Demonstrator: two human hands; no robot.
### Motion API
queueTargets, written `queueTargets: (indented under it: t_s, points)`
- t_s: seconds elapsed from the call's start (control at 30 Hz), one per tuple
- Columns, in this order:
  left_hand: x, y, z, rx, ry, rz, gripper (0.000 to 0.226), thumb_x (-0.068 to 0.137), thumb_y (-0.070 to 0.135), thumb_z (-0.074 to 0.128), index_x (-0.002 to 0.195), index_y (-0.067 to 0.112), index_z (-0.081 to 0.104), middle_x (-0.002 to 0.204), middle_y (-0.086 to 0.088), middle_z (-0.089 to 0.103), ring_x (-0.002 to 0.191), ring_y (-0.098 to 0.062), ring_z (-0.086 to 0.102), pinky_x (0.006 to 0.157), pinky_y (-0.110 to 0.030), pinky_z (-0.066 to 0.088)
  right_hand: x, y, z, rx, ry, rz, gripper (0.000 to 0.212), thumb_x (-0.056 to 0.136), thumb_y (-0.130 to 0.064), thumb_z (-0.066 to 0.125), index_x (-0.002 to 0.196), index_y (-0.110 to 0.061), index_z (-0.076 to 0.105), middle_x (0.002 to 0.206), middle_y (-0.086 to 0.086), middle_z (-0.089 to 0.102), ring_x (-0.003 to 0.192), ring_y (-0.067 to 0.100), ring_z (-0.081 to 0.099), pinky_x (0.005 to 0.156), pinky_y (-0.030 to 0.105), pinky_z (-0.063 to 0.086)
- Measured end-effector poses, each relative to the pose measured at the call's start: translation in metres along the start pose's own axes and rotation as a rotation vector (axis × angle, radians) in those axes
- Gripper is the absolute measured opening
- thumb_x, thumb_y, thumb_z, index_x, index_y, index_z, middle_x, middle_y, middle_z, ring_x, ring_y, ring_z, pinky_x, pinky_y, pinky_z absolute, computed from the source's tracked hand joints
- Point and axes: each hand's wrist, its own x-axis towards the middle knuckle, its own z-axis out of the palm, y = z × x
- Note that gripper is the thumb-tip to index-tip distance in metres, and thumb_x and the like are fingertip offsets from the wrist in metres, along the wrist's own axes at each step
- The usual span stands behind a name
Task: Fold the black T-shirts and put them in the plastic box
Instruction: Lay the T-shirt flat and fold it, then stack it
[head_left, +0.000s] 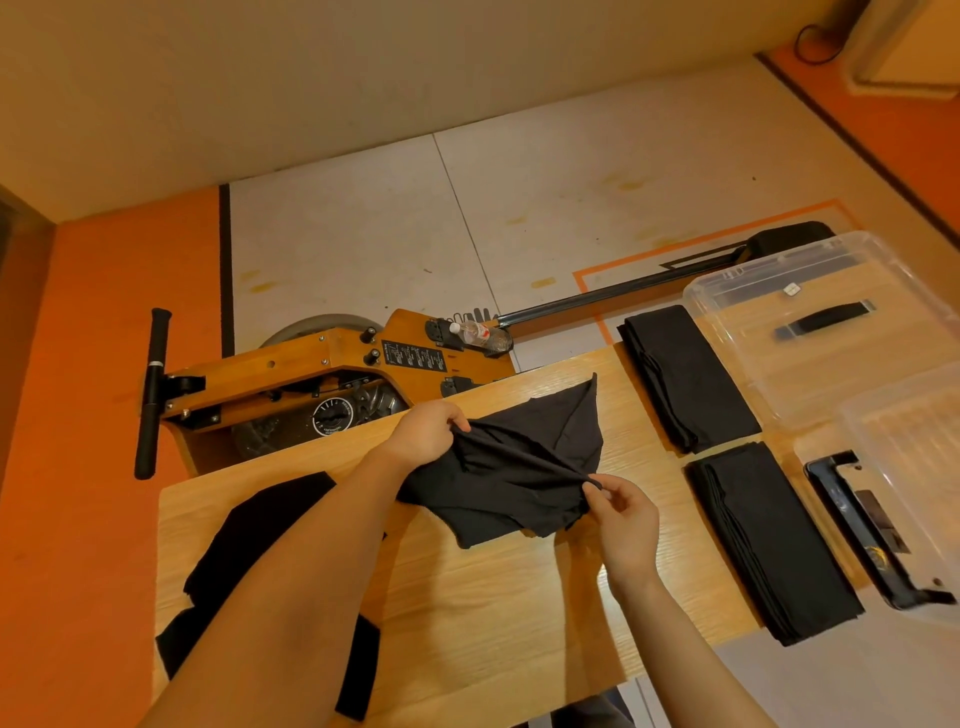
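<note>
A crumpled black T-shirt (519, 467) lies partly lifted over the middle of the wooden table (493, 613). My left hand (423, 431) grips its upper left edge. My right hand (623, 525) pinches an edge on its right side. Two folded black T-shirts lie at the table's right, one far (685, 376) and one near (774, 540). More black cloth (260, 530) lies under my left forearm. The clear plastic box (914, 467) stands at the right edge, with its clear lid (810, 332) lying behind it.
A wooden rowing machine (332, 374) with a black handle and long rail stands on the floor behind the table. A plastic bottle (475, 332) lies on it. The black latch handle (872, 530) of the box sits by the near folded shirt.
</note>
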Motion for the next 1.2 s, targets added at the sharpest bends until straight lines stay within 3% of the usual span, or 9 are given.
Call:
queueTargets:
  t_s: [0.2,0.37,0.53,0.67,0.8,0.9,1.1,1.2]
  points:
    - [-0.015,0.009,-0.021,0.067,0.137,-0.012,0.014,0.089,0.013,0.061,0.097,0.017,0.071,0.090,0.003,0.064,0.088,-0.019,0.059,0.078,-0.033,0.050,0.008,-0.020,-0.008,0.033,0.009,-0.053,0.013,0.093,-0.007,0.063,0.103,-0.010,0.071,0.093,0.005,0.072,0.091,0.021,0.069,0.081,0.035,0.059]
    - [-0.030,0.017,-0.053,0.113,0.192,-0.013,0.013,0.086,0.023,0.069,0.098,0.021,0.073,0.084,0.007,0.065,0.080,-0.012,0.060,0.076,-0.034,0.054,0.022,-0.054,-0.012,-0.016,-0.028,-0.167,0.014,0.093,-0.006,0.062,0.101,-0.011,0.072,0.090,0.003,0.072,0.089,0.017,0.068,0.082,0.035,0.058]
    - [-0.054,0.033,-0.085,0.140,0.273,0.070,0.006,0.087,0.027,0.066,0.084,0.024,0.069,0.072,0.009,0.060,0.071,-0.011,0.059,0.059,-0.027,0.047,0.036,-0.100,-0.009,-0.048,-0.044,-0.271,0.014,0.093,-0.007,0.062,0.101,-0.016,0.070,0.094,0.000,0.069,0.093,0.016,0.066,0.087,0.035,0.056]
    - [-0.067,0.045,-0.110,0.054,0.358,0.060,0.005,0.087,0.023,0.065,0.083,0.019,0.065,0.075,0.001,0.063,0.067,-0.015,0.059,0.057,-0.028,0.047,0.044,-0.141,-0.004,-0.036,-0.121,-0.381,0.017,0.093,-0.007,0.063,0.097,-0.023,0.068,0.093,-0.003,0.070,0.092,0.012,0.066,0.083,0.028,0.054]
    - [-0.077,0.060,-0.139,-0.110,0.465,0.066,0.004,0.085,0.017,0.068,0.084,0.016,0.064,0.066,0.002,0.059,0.061,-0.012,0.055,0.057,-0.024,0.045,0.053,-0.183,0.005,-0.002,-0.164,-0.426,0.014,0.094,-0.009,0.062,0.099,-0.021,0.067,0.094,-0.004,0.069,0.091,0.009,0.065,0.080,0.023,0.052]
    - [-0.083,0.068,-0.158,-0.244,0.548,0.073,0.010,0.083,0.014,0.072,0.085,0.014,0.063,0.068,-0.002,0.058,0.063,-0.014,0.055,0.062,-0.030,0.048,0.058,-0.211,0.011,0.015,-0.186,-0.466,0.012,0.095,-0.009,0.061,0.100,-0.018,0.067,0.092,-0.005,0.068,0.088,0.006,0.063,0.073,0.017,0.048]
    - [-0.096,0.071,-0.179,-0.441,0.621,0.083,0.031,0.084,0.008,0.071,0.109,0.021,0.060,0.081,-0.002,0.057,0.076,-0.008,0.057,0.069,-0.012,0.043,0.072,-0.242,0.020,-0.011,-0.247,-0.541,0.012,0.095,-0.009,0.062,0.105,-0.011,0.068,0.093,-0.001,0.069,0.089,0.007,0.065,0.068,0.009,0.051]
    - [-0.099,0.067,-0.183,-0.451,0.639,0.037,0.018,0.085,0.010,0.071,0.100,0.019,0.065,0.087,0.001,0.061,0.080,-0.008,0.056,0.066,-0.013,0.041,0.073,-0.250,0.028,-0.021,-0.288,-0.553,0.012,0.094,-0.009,0.063,0.104,-0.012,0.068,0.094,-0.001,0.069,0.090,0.008,0.064,0.067,0.008,0.050]
